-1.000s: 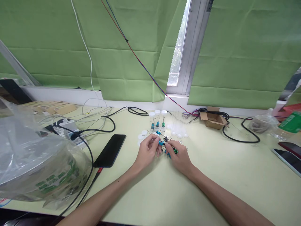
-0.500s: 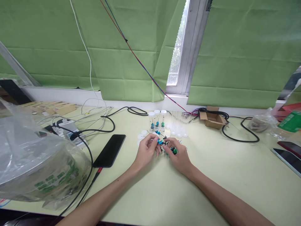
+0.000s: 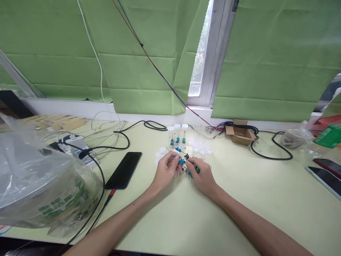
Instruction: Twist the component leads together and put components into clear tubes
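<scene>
My left hand (image 3: 165,170) is closed in a pinch around a small blue part on a thin metal rod (image 3: 181,161), whose rod sticks out to the left. My right hand (image 3: 202,176) meets it from the right, thumb and fingertips pressed together at the part's end. Whatever sits between those right fingertips is too small and covered to name. Under and beside the right fingers lie a green part (image 3: 197,169) and some blue parts (image 3: 189,173). Small black pieces (image 3: 187,156) and another blue part (image 3: 178,149) lie just beyond the hands.
Behind the hands stand clear capped tubes (image 3: 177,135) with blue and green parts inside. White caps (image 3: 202,152) lie beside them. A black phone (image 3: 124,170) on a cable and a bagged tub (image 3: 48,185) are at left; a cardboard box (image 3: 241,135) is at back right.
My right fingertips have drawn together at the blue part's end, covering the black piece seen there before. My left hand keeps its hold. The view has shifted slightly.
</scene>
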`<state>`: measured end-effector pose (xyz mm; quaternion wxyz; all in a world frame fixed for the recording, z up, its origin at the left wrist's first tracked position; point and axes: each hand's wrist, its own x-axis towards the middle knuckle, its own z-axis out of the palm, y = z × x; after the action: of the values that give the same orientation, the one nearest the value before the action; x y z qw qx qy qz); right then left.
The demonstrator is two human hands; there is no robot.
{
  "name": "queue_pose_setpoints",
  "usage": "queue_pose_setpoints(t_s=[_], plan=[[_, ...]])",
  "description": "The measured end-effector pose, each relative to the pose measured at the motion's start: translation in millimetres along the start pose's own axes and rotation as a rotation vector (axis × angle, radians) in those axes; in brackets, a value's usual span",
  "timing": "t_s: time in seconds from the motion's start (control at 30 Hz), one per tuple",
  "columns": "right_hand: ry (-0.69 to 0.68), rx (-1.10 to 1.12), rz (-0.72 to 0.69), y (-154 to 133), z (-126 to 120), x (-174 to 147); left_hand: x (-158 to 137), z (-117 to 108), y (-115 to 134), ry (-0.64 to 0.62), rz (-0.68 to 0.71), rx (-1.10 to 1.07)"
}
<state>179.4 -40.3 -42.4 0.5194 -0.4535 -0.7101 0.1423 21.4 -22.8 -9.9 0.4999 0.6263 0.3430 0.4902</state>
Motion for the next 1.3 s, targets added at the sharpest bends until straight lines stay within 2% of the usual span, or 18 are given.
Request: queue_pose_setpoints(t_s=[0.27,0.83,1.3], plan=[[-0.008,0.062,0.014,-4.4,-0.3,-1.4,0.3,-1.0,-0.3,0.004,0.004,-0.019],[-0.009,-0.026,-0.039,-2.4,0.5,1.3,1.8,-0.9,-3.7,-0.017,0.011,0.011],[0.03,0.028,-0.009,0.3,1.0,-1.0,3.0,-4.4,-5.2,0.007,-0.013,-0.039]])
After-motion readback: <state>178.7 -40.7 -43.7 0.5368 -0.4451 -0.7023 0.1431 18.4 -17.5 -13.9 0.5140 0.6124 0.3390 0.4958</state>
